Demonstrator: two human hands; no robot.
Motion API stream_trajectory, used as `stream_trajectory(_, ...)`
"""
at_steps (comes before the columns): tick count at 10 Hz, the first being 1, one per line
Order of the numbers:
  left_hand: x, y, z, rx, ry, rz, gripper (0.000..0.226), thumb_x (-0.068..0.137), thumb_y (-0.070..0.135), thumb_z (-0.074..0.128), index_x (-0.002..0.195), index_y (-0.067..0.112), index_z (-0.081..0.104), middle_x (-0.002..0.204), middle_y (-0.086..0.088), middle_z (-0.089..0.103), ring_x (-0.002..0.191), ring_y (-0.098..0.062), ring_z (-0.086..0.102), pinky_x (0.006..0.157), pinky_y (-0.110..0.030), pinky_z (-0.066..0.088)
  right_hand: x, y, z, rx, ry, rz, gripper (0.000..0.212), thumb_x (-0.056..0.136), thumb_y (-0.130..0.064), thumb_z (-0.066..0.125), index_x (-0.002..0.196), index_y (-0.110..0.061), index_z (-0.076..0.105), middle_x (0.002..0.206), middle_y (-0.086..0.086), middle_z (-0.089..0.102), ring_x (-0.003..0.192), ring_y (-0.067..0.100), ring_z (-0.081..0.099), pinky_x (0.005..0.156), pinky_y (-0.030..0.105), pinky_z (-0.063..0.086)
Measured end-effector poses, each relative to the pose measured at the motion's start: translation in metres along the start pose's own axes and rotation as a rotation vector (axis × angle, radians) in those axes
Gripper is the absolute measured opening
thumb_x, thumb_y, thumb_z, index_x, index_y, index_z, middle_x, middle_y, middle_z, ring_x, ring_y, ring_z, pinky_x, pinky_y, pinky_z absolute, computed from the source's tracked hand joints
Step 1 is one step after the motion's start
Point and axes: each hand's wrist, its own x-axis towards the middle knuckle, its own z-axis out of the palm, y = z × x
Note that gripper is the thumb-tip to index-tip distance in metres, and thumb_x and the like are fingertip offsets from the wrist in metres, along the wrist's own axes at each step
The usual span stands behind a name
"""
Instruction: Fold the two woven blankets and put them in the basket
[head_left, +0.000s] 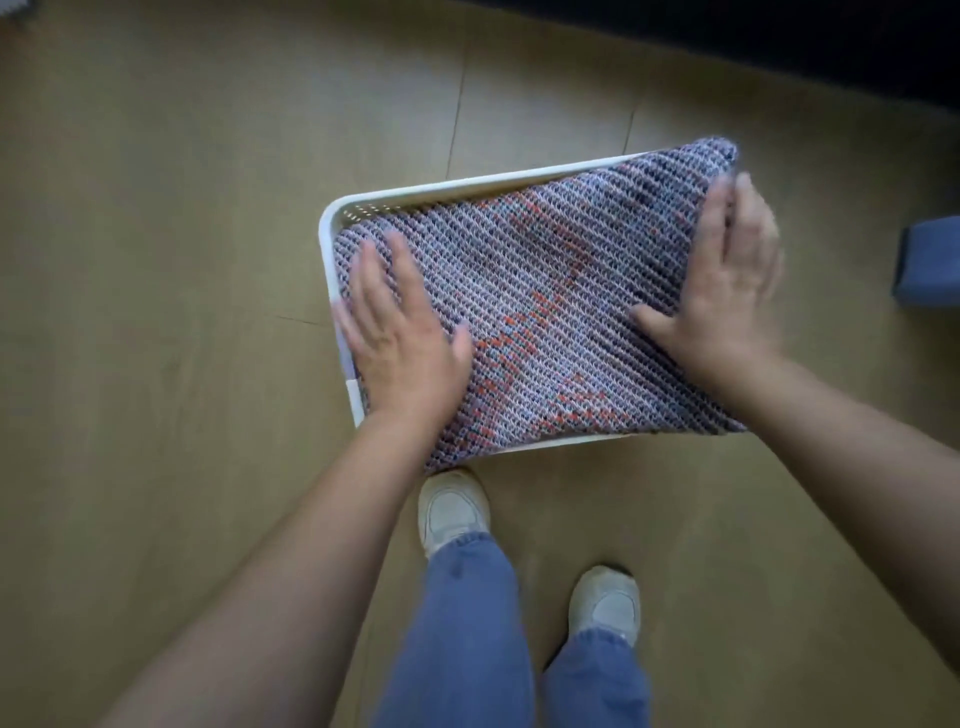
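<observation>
While both hands, left (400, 332) and right (727, 270), are pressing flat with spread grips, the blanket (545, 312) is overhanging the basket (332, 218); tucking corners inward should seat it.

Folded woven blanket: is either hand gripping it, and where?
Neither grips: left hand lies flat on the purple-and-orange folded woven blanket's left end, right hand on its right end.

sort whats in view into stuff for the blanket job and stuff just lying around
Job: folded blanket, white basket under it, left hand and right hand pressing flat on the blanket.

Lying about: blue object at the right edge, on the floor.
</observation>
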Motion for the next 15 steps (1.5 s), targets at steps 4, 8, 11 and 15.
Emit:
stream_trajectory(4, 0.020, -0.055, 0.066, 0.481, -0.420, 0.190, 0.143, 0.034, 0.094, 0.049, 0.130, 0.037, -0.042, 0.150, -0.018, -0.026, 0.140, -0.041, -0.016, 0.106, -0.067, 0.002, 0.016, 0.023, 0.071, -0.293, -0.435, -0.229, 0.141, 0.049, -0.075, 0.069, 0.129, -0.034, -0.040, 0.152, 0.018, -0.027, 0.141, 0.035, -0.021, 0.107, 0.041, -0.018)
stream_trajectory(8, 0.008, -0.047, 0.059, 0.404, -0.392, 0.235, 0.137, 0.047, 0.086, 0.057, 0.135, 0.034, -0.035, 0.149, -0.017, -0.028, 0.140, -0.039, -0.019, 0.110, -0.056, -0.006, 0.024, 0.017, 0.074, -0.192, -0.558, -0.247, 0.138, 0.046, -0.088, 0.050, 0.139, -0.028, -0.032, 0.150, 0.018, -0.031, 0.140, 0.034, -0.025, 0.110, 0.045, -0.014)
stream_trajectory(11, -0.019, -0.048, 0.083, 0.350, -0.517, 0.018, 0.132, 0.049, 0.087, 0.053, 0.135, 0.038, -0.034, 0.148, -0.023, -0.031, 0.137, -0.042, -0.025, 0.112, -0.052, -0.008, -0.009, 0.024, 0.101, -0.273, -0.563, -0.217, 0.136, 0.046, -0.096, 0.035, 0.138, -0.024, -0.034, 0.151, 0.018, -0.029, 0.140, 0.032, -0.026, 0.108, 0.047, -0.019)
stream_trajectory(15, -0.042, -0.033, 0.032, 0.255, -0.532, -0.002, 0.109, 0.073, 0.067, 0.059, 0.143, 0.037, -0.019, 0.152, -0.018, -0.024, 0.141, -0.035, -0.019, 0.115, -0.047, -0.001, -0.035, -0.001, 0.048, -0.258, -0.527, -0.248, 0.108, 0.075, -0.068, 0.055, 0.148, -0.020, -0.008, 0.156, 0.017, -0.013, 0.144, 0.033, -0.010, 0.116, 0.046, 0.000)
